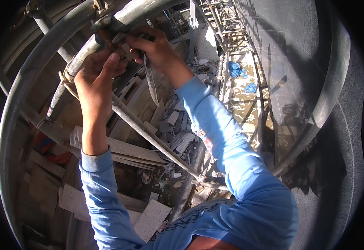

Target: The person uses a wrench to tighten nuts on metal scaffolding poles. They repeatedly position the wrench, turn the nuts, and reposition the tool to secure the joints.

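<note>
While the pale strip [150, 81], probably light and flexible, is held by the right hand [160, 52] at upper centre, it is best gripped near its top; whether anything is grasped by the left hand [95, 76] cannot be told.

A building site, apparently outdoors in bright sun: metal scaffold tubes [82, 55] cross beside a tall grey wall [288, 50], with stacked boards [134, 153] and broken rubble [184, 141] lying below.

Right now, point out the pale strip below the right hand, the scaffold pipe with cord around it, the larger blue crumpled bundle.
Pale strip [150, 80]: head view, middle of its hanging length.
Scaffold pipe [84, 53]: head view, bare stretch of its side.
Larger blue crumpled bundle [234, 69]: head view, its middle.
</note>
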Tool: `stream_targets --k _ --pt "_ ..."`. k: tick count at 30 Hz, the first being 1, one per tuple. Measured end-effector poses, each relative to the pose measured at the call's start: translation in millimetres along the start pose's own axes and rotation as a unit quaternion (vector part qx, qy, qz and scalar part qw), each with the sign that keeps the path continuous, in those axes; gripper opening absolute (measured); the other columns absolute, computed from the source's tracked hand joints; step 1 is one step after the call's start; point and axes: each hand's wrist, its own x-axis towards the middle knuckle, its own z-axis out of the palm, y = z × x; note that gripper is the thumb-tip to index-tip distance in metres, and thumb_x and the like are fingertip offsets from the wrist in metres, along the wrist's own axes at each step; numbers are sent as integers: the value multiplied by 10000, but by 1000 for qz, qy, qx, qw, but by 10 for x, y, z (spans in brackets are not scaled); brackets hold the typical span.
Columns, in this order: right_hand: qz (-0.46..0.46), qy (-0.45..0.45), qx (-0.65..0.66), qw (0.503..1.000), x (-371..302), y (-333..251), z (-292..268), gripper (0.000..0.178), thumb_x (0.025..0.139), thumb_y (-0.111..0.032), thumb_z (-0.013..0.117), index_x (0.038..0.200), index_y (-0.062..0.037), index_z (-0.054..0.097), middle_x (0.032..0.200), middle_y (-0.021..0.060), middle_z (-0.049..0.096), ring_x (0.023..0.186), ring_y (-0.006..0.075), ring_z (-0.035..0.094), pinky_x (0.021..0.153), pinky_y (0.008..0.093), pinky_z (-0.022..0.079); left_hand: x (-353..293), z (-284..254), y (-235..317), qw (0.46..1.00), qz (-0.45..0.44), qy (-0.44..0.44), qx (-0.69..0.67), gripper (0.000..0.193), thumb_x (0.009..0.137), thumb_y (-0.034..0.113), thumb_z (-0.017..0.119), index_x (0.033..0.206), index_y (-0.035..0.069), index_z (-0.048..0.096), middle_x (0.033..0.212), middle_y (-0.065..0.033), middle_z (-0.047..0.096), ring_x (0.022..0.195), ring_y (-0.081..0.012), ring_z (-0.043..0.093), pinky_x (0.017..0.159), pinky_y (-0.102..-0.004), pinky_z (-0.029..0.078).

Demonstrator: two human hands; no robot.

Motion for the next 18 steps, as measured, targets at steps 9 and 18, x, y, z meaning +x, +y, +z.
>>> stream_targets --k 9,18 --pt "-18 -44 -169 984 4 -283 -42 257 894 -294 710 982 -53 732 739 27 649 618 114 612 510 258 483 -25 242 -259 991 -26 3 -132 386 964 231 665 1194 -68 585 1061 -171 692 922 -203 699 769 -314 589" --pt "3 -66 -355 933 -16 -511 -8 347 919 -372 659 974 -33 708 737 25 640 607 90 561 515 239 425 45 589 -396 973 83 212 40 354 881 268 769 928 -45 608 836 -67 629 728 -98 580 655 -266 502"
